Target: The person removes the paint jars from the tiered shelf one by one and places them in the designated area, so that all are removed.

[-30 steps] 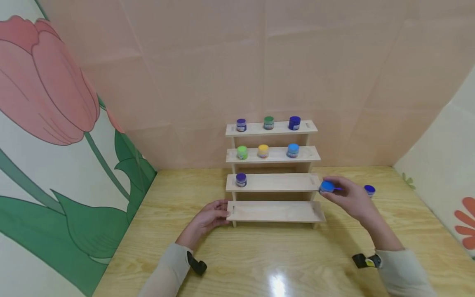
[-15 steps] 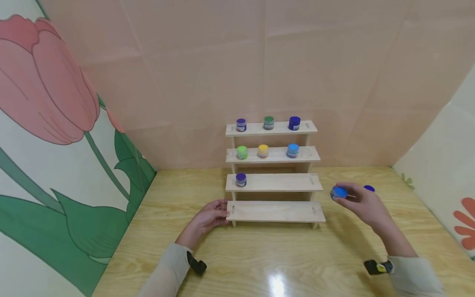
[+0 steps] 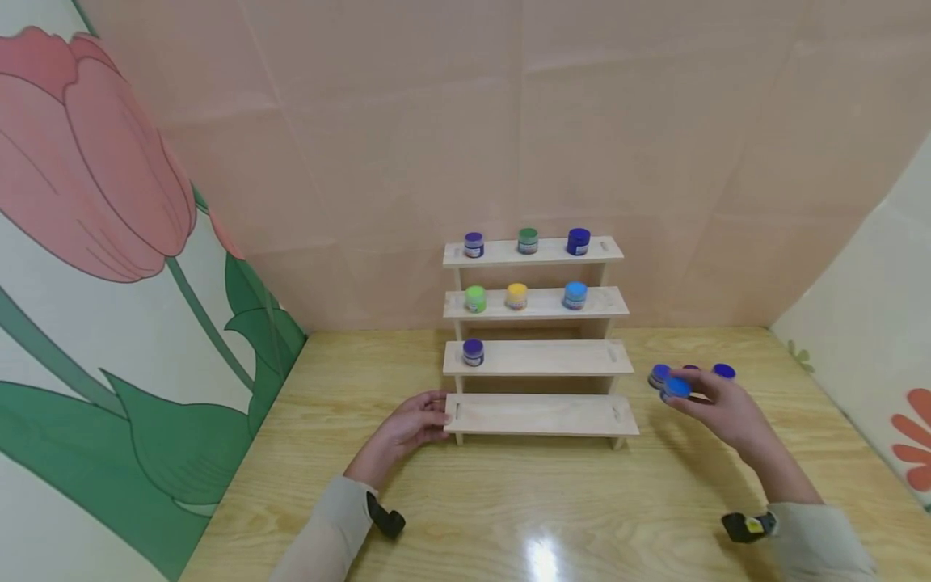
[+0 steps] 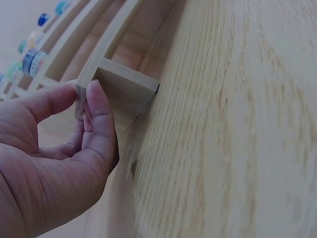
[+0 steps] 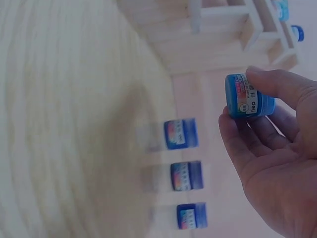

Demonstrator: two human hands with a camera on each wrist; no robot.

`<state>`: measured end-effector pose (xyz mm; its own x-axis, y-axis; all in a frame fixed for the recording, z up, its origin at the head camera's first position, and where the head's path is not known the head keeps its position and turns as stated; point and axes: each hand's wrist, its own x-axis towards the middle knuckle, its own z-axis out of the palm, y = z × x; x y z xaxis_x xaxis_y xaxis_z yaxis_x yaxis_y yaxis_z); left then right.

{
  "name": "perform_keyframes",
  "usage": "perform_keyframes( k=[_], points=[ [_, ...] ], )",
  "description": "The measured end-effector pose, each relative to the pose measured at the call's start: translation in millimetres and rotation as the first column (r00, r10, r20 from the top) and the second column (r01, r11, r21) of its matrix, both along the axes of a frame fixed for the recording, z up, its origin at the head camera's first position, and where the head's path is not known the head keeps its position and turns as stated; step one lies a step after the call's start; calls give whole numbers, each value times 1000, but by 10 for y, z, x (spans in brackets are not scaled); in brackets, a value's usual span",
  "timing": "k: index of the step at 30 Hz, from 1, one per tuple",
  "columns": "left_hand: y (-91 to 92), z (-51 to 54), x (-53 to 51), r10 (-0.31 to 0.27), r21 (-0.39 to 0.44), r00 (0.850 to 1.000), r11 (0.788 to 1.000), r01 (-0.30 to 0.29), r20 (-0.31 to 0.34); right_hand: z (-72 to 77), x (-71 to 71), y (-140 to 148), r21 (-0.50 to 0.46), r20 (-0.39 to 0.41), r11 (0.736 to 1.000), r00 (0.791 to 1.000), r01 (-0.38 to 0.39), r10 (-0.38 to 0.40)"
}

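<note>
My right hand [image 3: 727,406] holds a small blue-lidded paint jar [image 5: 243,95] between thumb and fingers, raised above the table right of the wooden step shelf [image 3: 541,414]. In the right wrist view the jar lies tipped on its side in the fingers, its label showing. Three dark blue or purple jars stand in a row beyond it: one near the fingers [image 3: 659,373], a middle one [image 5: 187,176] partly hidden by the hand in the head view, and a far one [image 3: 723,371]. My left hand [image 4: 69,144] pinches the left end of the lowest shelf board.
The top step bears purple, green [image 3: 527,241] and dark blue jars. On the second step stand light green, yellow [image 3: 516,297] and light blue jars. One purple jar [image 3: 473,352] sits at the left of the third step. A wall stands behind the wooden table [image 3: 509,501].
My right hand has moved right and slightly toward me, away from the shelf's right end, with the blue jar still held. Jars behind it have come into view. The left hand stays put.
</note>
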<state>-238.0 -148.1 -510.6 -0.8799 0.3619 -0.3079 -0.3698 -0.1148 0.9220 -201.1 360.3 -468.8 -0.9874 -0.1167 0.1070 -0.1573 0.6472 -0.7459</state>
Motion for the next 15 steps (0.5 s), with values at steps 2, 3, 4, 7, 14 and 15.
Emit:
perform_keyframes(
  k=[2, 3, 4, 7, 14, 15],
  points=[
    [-1, 0, -1, -1, 0, 1000, 1000, 1, -2, -33, -13, 24, 10, 20, 1000, 1000, 6, -7],
    [-2, -1, -2, -1, 0, 1000, 1000, 1, -2, -52, -20, 36, 16, 29, 1000, 1000, 9, -9],
    [-3, -2, -3, -1, -2, 1000, 1000, 1, -3, -72, -26, 47, 21, 37, 1000, 999, 11, -12],
    [-3, -2, -5, 0, -11, 1000, 1000, 0, -2, -134, -41, 88, 25, 55, 1000, 998, 8, -9],
    [-1, 16, -1, 4, -22, 1000, 1000, -4, 9, -279, -78, 160, 21, 81, 1000, 997, -5, 3],
    [-1, 15, -1, 1, -23, 1000, 1000, -1, 4, -296, -85, 167, 23, 89, 1000, 996, -3, 1]
  ],
)
